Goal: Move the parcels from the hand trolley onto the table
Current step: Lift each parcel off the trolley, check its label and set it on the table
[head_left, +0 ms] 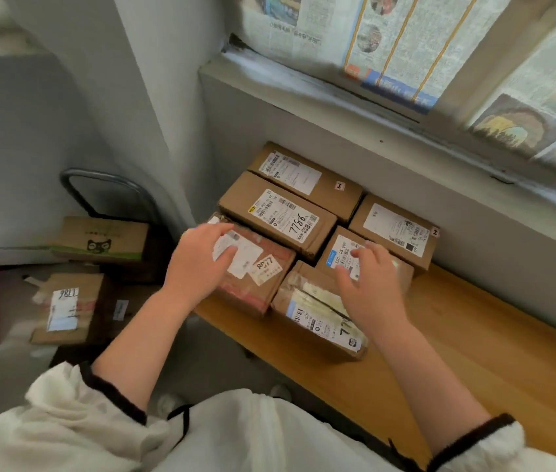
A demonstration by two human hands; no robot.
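From the head view, six cardboard parcels sit packed together at the far left end of a wooden surface (474,338), against the wall under a window papered with newspaper (405,46). The left hand (201,260) lies flat with straight fingers on the white label of the reddish-taped parcel (256,287), which stands at the surface's left edge. Behind it and touching it is the parcel marked 7786 (280,216), with another long parcel (303,178) beyond that. The right hand (368,284) has its fingers spread and loosely bent, its palm over the front parcel (317,318) and its fingertips over the blue-labelled parcel (337,253); whether it touches either I cannot tell. One more parcel (395,229) sits behind, near the wall. Down on the left stands the hand trolley (99,172), still carrying a green-printed box (99,240) and, nearer, a taped parcel (65,308). White fleecy sleeves (75,420) with dark cuffs cover both forearms.
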